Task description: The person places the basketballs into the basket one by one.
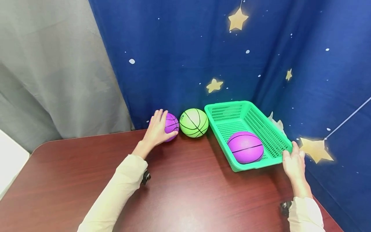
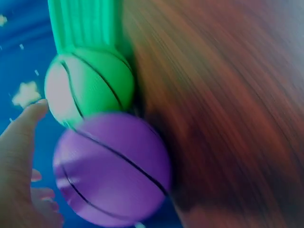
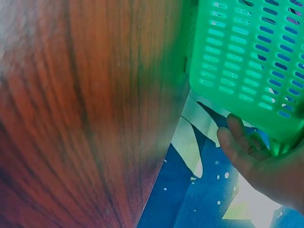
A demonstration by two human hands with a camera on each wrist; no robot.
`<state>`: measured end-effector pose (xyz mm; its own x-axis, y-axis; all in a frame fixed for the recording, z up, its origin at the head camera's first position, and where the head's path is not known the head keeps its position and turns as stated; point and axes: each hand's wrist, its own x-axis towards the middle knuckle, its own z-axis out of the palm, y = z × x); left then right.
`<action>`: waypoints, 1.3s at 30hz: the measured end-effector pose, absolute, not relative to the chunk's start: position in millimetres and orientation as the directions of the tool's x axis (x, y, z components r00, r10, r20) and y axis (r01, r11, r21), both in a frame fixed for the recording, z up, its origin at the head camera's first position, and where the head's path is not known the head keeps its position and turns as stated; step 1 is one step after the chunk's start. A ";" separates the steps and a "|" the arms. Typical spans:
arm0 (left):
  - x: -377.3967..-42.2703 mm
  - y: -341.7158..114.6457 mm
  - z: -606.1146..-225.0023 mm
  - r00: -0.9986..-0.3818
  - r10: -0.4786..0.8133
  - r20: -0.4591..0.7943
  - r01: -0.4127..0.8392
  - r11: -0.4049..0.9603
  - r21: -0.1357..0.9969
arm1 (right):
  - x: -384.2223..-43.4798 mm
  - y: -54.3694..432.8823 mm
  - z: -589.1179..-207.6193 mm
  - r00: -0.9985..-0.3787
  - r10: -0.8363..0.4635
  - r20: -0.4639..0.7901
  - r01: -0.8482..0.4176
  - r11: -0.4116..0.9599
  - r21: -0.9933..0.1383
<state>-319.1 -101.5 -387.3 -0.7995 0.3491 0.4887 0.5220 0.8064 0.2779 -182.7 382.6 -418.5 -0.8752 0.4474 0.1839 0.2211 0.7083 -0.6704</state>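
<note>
Cream sleeve (image 1: 114,193) on left arm, nearest the head camera; a second cream sleeve (image 1: 305,214) at lower right on the right arm. Small black device (image 1: 146,177) at left wrist, matching black device (image 1: 285,208) at right wrist.

Left hand (image 1: 156,130): fingers extended, thumb spread wide to the side; nothing gripped. It lies along the left side of a purple ball (image 1: 172,124) and covers part of it in the head view. Left wrist view shows background between much of the hand and the ball; contact cannot be told.

Green ball (image 1: 194,123) sits just right of that purple ball, near the back edge of the worktop (image 1: 179,180). Gap between the two, if any, not resolved.

Green basket (image 1: 263,129): rectangular, slotted walls, just right of the green ball, long axis slanting down to the right. Second purple ball (image 1: 245,147) lies inside, towards the near end.

Right hand (image 1: 294,161): fingers bent, holding the basket's rim at its near right corner. In the right wrist view that corner appears to reach out past the worktop edge.

Surroundings: worktop reddish brown, wood-grained, glossy. Blue curtain (image 1: 174,48) behind and to the right, printed with yellow stars (image 1: 238,19) and white dots; grey curtain (image 1: 58,64) at left. White object (image 1: 11,164) at far left edge, unidentified.
</note>
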 end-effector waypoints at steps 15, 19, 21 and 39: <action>-336.7 -115.5 -414.6 -0.861 0.266 0.433 0.401 0.879 0.257 | -183.2 382.5 -419.7 -0.873 0.452 0.185 0.225 0.707 -0.670; -332.8 -119.8 -416.4 -0.872 0.260 0.414 0.390 0.882 0.267 | -181.6 380.9 -421.2 -0.874 0.453 0.176 0.228 0.703 -0.674; -330.5 -121.7 -417.5 -0.867 0.271 0.418 0.399 0.880 0.257 | -180.6 380.6 -422.4 -0.875 0.451 0.173 0.228 0.702 -0.675; -335.5 -117.6 -411.6 -0.881 0.227 0.416 0.353 0.900 0.256 | -184.3 383.5 -419.4 -0.868 0.445 0.220 0.193 0.711 -0.676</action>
<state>-335.5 -117.6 -411.6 -0.8807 0.2274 0.4155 0.3533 0.8997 0.2563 -184.3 383.5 -419.4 -0.8679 0.4452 0.2202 0.1933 0.7112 -0.6759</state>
